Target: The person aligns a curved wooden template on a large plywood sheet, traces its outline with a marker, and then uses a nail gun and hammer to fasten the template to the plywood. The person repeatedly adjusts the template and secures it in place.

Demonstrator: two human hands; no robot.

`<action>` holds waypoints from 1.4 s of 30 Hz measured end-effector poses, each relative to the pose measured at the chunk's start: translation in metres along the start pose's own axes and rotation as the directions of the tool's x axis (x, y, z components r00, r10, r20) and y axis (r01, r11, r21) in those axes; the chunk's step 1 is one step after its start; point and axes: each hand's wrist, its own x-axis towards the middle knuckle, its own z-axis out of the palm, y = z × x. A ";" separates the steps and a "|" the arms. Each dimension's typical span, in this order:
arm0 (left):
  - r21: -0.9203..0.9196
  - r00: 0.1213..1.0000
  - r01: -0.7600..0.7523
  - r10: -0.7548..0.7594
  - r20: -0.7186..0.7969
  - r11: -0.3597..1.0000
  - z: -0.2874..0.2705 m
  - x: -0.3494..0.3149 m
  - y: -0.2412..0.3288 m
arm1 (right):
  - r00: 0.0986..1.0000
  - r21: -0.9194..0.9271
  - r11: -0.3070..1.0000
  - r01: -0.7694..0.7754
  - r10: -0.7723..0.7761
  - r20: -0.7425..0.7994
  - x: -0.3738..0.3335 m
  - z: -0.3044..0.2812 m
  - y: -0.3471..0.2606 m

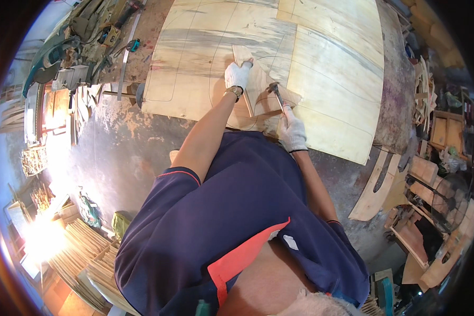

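My left hand [237, 76], in a white knit glove with a watch at the wrist, is closed around a narrow piece of plywood [242, 53]. This piece stands against a flat, angular plywood piece [260, 84] on the work surface. In my gloved right hand [292, 130] is a hammer [279, 98], gripped by its handle. Its dark head hovers over or rests on the angular piece; I cannot tell which. Beneath both hands lie pale plywood sheets [332, 110] with curved pencil outlines. Whether a nail is present is too small to make out.
A long metal ruler [124, 73] and a teal tape measure [134, 45] lie on the table's left part. Tools and clutter crowd the far left. Cut boards [376, 184] lean at the right, beside a fan [442, 197]. Stacked wood strips [81, 255] sit behind me at left.
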 end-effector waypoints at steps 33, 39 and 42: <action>-0.006 1.000 0.008 -0.008 0.017 1.000 0.005 0.005 -0.008 | 0.997 0.010 0.997 0.078 -0.078 0.000 0.007 0.016 0.015; -0.132 0.998 -0.070 0.069 -0.014 0.989 -0.039 -0.014 0.048 | 0.960 0.234 0.971 -0.051 0.113 -0.257 -0.007 -0.022 0.015; -0.204 0.936 -0.351 0.339 -0.093 0.914 -0.072 -0.039 0.074 | 0.892 0.358 0.904 -0.235 0.347 -0.290 -0.007 -0.037 0.021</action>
